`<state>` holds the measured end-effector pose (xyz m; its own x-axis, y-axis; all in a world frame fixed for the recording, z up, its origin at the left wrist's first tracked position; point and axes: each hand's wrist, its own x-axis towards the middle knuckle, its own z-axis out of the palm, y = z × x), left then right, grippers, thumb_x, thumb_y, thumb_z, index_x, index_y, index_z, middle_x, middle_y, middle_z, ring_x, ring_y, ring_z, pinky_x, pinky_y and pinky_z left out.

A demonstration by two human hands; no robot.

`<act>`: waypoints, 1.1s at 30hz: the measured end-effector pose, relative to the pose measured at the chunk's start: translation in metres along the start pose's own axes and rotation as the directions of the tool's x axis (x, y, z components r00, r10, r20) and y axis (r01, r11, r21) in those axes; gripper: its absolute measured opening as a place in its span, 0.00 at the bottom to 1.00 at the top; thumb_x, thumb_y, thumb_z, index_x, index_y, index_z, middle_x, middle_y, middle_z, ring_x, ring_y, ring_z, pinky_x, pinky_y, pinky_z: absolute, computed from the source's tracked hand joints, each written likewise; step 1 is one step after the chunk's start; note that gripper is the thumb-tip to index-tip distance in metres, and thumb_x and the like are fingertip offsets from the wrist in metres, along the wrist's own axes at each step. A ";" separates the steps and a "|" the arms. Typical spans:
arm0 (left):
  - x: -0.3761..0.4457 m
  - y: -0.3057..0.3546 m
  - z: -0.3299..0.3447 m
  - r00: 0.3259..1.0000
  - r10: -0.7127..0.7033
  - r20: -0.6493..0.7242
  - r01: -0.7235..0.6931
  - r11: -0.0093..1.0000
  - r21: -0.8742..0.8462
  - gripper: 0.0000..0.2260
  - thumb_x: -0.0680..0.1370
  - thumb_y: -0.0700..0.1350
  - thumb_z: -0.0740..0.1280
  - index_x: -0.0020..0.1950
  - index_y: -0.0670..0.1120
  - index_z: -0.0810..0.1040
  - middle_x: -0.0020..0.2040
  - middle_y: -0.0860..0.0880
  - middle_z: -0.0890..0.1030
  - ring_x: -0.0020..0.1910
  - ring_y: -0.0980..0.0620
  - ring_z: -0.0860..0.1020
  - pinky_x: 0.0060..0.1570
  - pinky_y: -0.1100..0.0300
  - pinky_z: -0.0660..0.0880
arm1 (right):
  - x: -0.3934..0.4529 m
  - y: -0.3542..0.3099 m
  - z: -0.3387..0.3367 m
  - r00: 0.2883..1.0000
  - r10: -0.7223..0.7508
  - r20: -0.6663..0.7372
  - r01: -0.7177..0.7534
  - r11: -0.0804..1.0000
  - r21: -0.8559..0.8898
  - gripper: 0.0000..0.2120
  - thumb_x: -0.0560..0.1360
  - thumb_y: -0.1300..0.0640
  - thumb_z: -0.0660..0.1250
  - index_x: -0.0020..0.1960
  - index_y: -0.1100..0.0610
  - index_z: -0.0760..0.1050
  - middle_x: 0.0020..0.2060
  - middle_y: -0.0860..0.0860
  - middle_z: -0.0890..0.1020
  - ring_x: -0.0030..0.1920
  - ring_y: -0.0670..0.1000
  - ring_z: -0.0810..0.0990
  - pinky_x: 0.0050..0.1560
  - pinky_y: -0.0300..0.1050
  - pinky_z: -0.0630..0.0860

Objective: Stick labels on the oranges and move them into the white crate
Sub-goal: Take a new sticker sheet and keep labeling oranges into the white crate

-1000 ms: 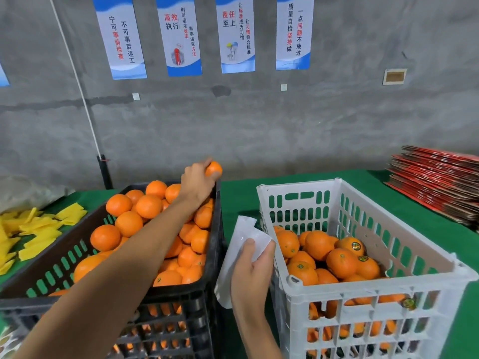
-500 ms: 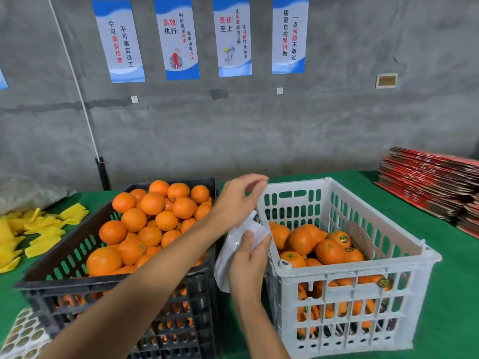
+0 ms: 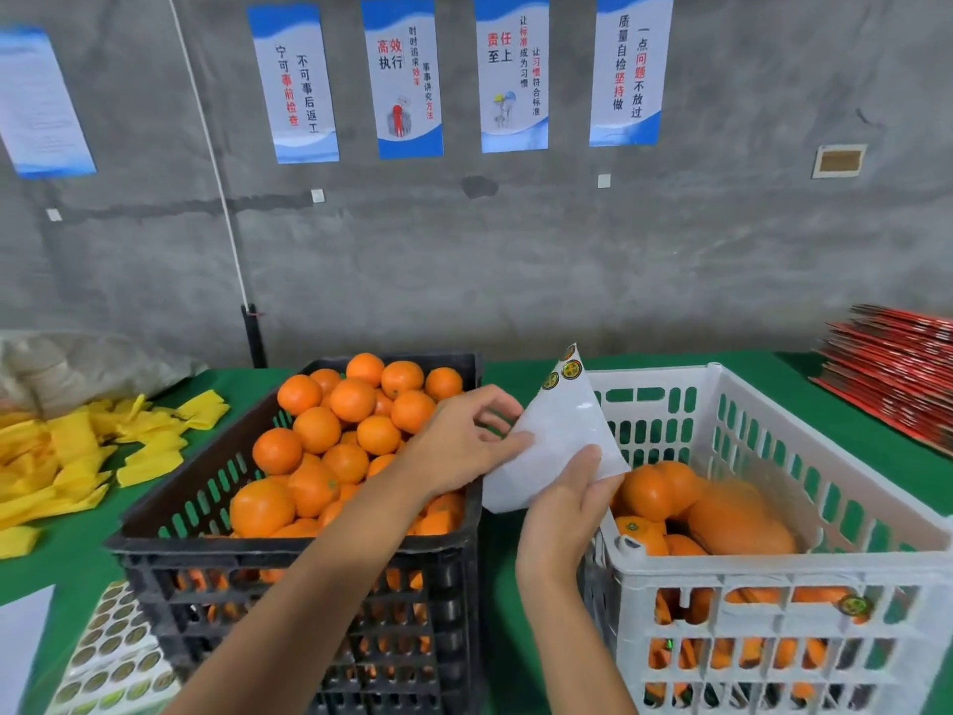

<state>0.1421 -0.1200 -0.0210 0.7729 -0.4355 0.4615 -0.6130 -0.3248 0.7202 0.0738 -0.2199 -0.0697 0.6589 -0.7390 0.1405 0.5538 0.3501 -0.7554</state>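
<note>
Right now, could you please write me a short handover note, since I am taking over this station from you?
Left hand: fingers on the left edge of the label sheet, holding no orange.
Right hand: grips the sheet's lower edge; a few labels are left at its top corner.
Black crate, left: heaped with oranges on which no label shows.
White crate, right: partly filled; two of its oranges show labels.
Spare sheet lies at bottom left.
Left to do: peel a label, stick it on an orange, move it over, repeat.
</note>
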 end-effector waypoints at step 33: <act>-0.004 0.017 0.002 0.951 0.306 -0.054 -0.299 0.948 0.114 0.11 0.82 0.44 0.69 0.64 0.44 0.83 0.60 0.51 0.82 0.60 0.51 0.80 0.51 0.46 0.80 | 0.000 -0.018 -0.010 0.972 -0.063 0.228 0.124 0.956 -0.265 0.09 0.79 0.38 0.66 0.57 0.36 0.79 0.50 0.35 0.85 0.54 0.35 0.81 0.58 0.45 0.80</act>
<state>0.1283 -0.1251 -0.0115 0.5559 -0.4684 0.6867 -0.8303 -0.2731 0.4859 0.0582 -0.2320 -0.0627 0.7215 -0.6087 0.3300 0.4765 0.0907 -0.8745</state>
